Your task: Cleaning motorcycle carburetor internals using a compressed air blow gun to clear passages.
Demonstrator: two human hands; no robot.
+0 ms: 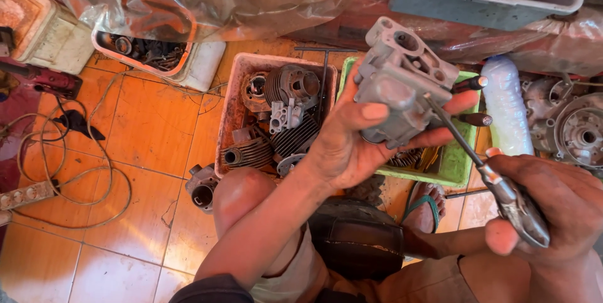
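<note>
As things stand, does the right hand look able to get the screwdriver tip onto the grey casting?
Probably yes: the screwdriver in the right hand already meets the casting, with nothing between.

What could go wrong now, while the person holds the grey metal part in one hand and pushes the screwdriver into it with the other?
1. The screwdriver tip sits right beside the left hand thumb on the grey metal part. If it slips, it may stab the thumb.
2. The part is held in the air over a bare knee and a sandalled foot. If dropped, it could hurt them.
3. A loosened screw might fall among the parts in the green tray and be lost.
</note>
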